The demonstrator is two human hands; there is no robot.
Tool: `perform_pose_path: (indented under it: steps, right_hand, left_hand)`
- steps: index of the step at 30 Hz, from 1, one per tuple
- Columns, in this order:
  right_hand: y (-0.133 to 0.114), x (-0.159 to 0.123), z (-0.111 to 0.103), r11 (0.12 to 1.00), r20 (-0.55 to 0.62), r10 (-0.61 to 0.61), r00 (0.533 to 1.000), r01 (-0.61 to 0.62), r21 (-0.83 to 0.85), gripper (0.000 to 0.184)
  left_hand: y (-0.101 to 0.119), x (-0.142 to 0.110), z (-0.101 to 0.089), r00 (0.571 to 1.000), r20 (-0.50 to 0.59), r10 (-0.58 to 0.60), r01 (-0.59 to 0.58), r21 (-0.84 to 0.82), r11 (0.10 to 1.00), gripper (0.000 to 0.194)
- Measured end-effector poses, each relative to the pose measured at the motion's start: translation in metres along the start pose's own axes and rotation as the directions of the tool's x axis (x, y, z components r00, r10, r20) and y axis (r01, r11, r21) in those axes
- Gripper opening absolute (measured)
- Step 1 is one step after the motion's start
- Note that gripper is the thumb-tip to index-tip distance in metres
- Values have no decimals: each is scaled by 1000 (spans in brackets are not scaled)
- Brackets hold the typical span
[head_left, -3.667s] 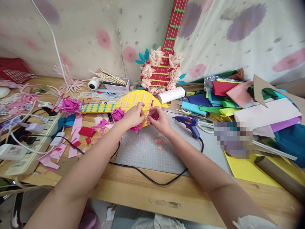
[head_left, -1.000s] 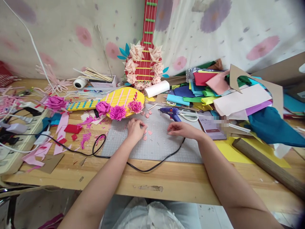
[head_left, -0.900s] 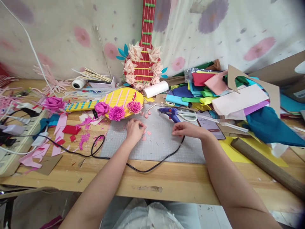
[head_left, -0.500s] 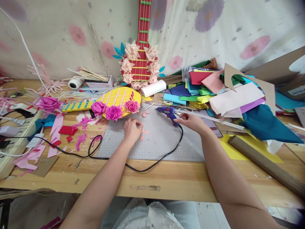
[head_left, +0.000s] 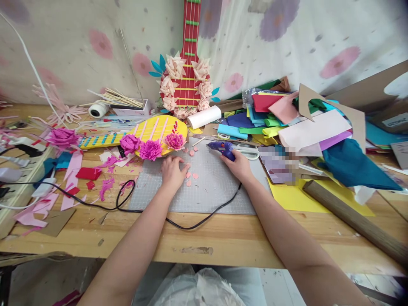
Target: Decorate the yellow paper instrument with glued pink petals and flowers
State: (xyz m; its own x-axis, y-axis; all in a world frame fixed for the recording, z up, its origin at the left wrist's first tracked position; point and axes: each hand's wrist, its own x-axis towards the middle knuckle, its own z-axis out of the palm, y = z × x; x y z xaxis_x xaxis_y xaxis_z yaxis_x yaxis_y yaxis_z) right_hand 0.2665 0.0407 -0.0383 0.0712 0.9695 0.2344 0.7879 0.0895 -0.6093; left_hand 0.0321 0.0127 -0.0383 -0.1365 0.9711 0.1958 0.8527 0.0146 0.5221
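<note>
My right hand (head_left: 239, 166) is wrapped round the handle of a blue glue gun (head_left: 223, 148), whose nozzle points left just above the grey cutting mat (head_left: 207, 199). A pair of scissors with pale handles (head_left: 253, 152) lies just behind that hand. My left hand (head_left: 172, 172) rests on the mat's left part with its fingers curled and thumb drawn in; whatever is between them is hidden. Beside its thumb lie several small pink paper petals (head_left: 188, 183). Just beyond is a yellow toy guitar (head_left: 156, 125) with magenta paper flowers (head_left: 151, 149).
A red guitar with pale paper flowers (head_left: 188, 87) leans at the back. Coloured paper (head_left: 270, 114) is heaped at right, near a brown roll (head_left: 347, 216). The glue gun's black cord (head_left: 204, 224) loops across the table's front. Pink scraps (head_left: 72, 182) and a power strip (head_left: 27, 193) lie left.
My right hand has moved left from the glue gun's rear and closed round its handle. The long pale stick behind the gun no longer shows there. My left hand has shifted slightly left.
</note>
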Motion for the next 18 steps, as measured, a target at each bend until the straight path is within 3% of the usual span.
perform_pose_path:
  steps: [7, 18]
  right_hand:
    - [1, -4, -1, 977, -70, 108, 992, -92, 194, 39]
    - [1, -8, 0, 926, -102, 116, 988, -71, 370, 42]
  left_hand:
    - [0, 2, 3, 999, 17, -42, 43, -35, 998, 15]
    - [0, 3, 2, 999, -2, -37, 37, 8, 999, 23]
